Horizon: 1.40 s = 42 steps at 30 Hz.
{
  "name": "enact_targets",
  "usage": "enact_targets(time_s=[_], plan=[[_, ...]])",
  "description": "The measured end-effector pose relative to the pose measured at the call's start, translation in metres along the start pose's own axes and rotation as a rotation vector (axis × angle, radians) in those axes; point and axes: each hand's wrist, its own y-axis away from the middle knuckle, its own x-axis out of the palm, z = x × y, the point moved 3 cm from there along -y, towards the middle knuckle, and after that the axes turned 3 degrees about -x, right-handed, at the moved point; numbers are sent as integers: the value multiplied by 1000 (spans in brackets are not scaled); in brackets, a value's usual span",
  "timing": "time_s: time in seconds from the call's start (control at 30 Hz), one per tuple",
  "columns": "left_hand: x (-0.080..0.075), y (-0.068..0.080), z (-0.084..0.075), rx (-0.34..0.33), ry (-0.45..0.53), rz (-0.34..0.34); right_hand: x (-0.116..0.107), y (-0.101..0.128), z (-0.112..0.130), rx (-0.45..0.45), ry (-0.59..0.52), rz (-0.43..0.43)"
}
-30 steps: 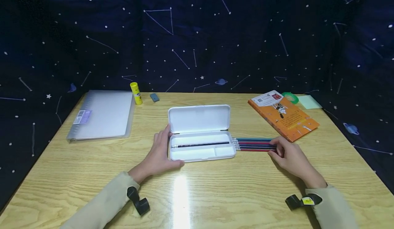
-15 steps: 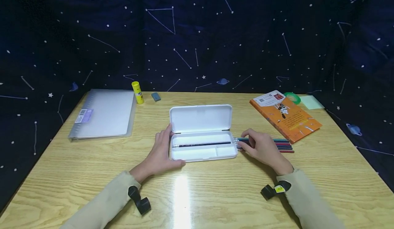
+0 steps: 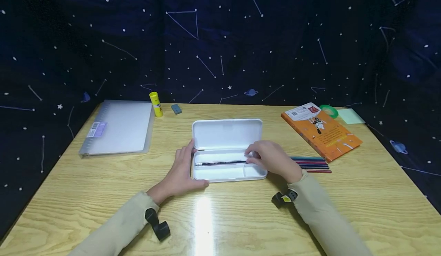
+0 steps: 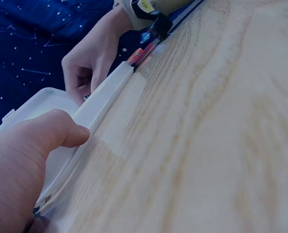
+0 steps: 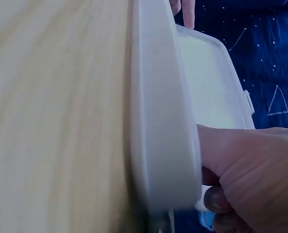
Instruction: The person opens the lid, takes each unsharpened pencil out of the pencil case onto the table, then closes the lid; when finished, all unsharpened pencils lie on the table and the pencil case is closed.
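Observation:
An open white pencil case [image 3: 227, 133] lies mid-table with one dark pencil [image 3: 220, 163] in its tray. My left hand [image 3: 180, 170] rests flat against the case's left end, thumb on the rim [image 4: 61, 131]. My right hand [image 3: 267, 158] hovers over the tray's right end with curled fingers. In the right wrist view a bit of blue pencil [image 5: 206, 219] shows under its fingertips [image 5: 216, 199], beside the case wall [image 5: 158, 121]. Several coloured pencils [image 3: 310, 164] lie in a row on the table right of the case, their left ends hidden by that hand.
A clear plastic folder [image 3: 117, 128] lies at the back left, with a yellow glue stick [image 3: 155, 103] and grey eraser [image 3: 176, 109] beside it. An orange book [image 3: 320, 131], a green tape roll [image 3: 327, 110] and a pale sticky note [image 3: 351, 115] sit back right. Dark starry cloth surrounds the table.
My right hand slid left along the pencil row from its far end, then moved up over the right end of the tray. The left hand and the case stayed put.

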Motion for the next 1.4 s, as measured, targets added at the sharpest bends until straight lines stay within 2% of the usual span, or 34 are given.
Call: enact_targets(time_s=[0.37, 0.5, 0.67, 0.77, 0.93, 1.1, 1.27, 1.4], plan=[[0, 1, 0, 6, -7, -11, 14, -29, 23, -96, -31, 19], [0, 1, -1, 6, 3, -13, 15, -31, 27, -99, -25, 21], [2, 1, -1, 10, 6, -9, 9, -22, 26, -68, -21, -7], [3, 2, -1, 4, 1, -3, 4, -14, 24, -53, -28, -35], [2, 1, 0, 3, -6, -15, -6, 7, 8, 44, -99, -47], [2, 0, -1, 3, -14, -11, -13, 44, -19, 135, -107, -77], [2, 1, -1, 0, -11, -5, -19, 83, -44, 189, -77, -156], [1, 1, -1, 5, -12, -6, -23, 108, -55, 225, -47, -215]])
